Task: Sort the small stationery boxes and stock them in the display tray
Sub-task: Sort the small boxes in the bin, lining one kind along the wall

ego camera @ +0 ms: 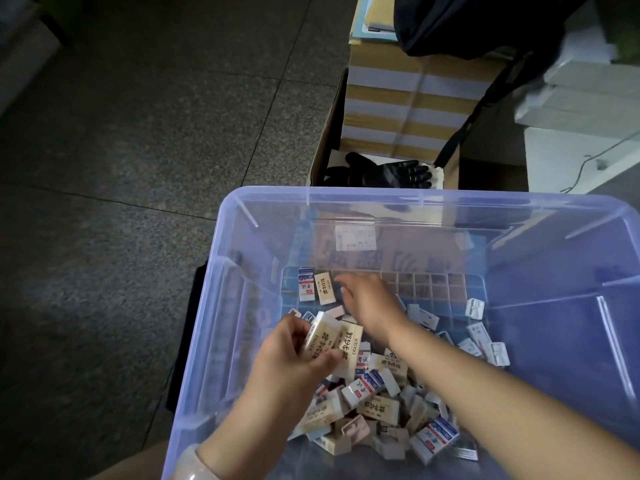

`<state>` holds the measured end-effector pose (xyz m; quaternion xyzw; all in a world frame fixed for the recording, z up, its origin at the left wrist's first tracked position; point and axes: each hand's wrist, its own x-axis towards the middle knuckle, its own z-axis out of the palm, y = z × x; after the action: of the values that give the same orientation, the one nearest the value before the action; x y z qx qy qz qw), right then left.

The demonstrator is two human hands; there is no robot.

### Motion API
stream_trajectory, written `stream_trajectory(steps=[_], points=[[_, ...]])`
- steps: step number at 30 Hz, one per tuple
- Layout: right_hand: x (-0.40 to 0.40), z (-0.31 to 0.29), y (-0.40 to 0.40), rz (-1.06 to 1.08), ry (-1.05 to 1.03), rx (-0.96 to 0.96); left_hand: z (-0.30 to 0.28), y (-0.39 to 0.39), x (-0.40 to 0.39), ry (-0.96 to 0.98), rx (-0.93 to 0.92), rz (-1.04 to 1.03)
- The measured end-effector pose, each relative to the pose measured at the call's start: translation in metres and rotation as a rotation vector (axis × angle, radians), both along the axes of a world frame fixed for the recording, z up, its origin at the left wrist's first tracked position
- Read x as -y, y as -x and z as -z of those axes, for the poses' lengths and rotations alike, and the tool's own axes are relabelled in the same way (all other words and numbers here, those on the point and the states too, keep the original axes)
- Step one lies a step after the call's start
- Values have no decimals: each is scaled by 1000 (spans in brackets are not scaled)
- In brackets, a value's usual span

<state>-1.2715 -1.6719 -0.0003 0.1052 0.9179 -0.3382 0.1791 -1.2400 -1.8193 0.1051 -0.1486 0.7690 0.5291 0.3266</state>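
Observation:
A clear blue plastic bin (pixel 450 202) holds a heap of small eraser boxes (pixel 377 403), cream ones and white-blue ones. My left hand (pixel 294 358) grips two cream eraser boxes (pixel 332 341) above the heap. Further in, my right hand (pixel 367 299) reaches down with relaxed fingers toward the bin's far left corner. Whether it holds anything is hidden. Beside its fingertips two boxes stand upright in a row: a white-blue one (pixel 306 284) and a cream one (pixel 325 287). A gridded bottom (pixel 436 285) shows behind the hand.
Beyond the bin is an open cardboard carton (pixel 325 140) with a black glove (pixel 391 173) and stacked paper reams (pixel 398 98). A dark bag (pixel 467 22) hangs over them. Grey tiled floor (pixel 138 133) lies to the left. White packs (pixel 581 91) sit at far right.

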Motion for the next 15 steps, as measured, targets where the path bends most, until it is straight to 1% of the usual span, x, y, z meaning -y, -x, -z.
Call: stream_trajectory(steps=[2,4,5,8,10,12,15], points=[[4,7,0,-68,32,71,-1,0,-1,-13,2,-11],[14,13,6,-124,65,195,-2,0,0,-20,0,-21],[21,15,9,-137,86,226,-3,1,0,-24,-3,-23],[34,14,13,-90,240,216,-4,2,0,-30,-20,-30],[36,10,17,-105,259,213,-4,2,0,-28,-37,-30],[36,12,18,-97,265,237,-3,2,-1,-30,-47,-25],[36,10,21,-210,99,275,-3,0,-1,-37,-55,-19]])
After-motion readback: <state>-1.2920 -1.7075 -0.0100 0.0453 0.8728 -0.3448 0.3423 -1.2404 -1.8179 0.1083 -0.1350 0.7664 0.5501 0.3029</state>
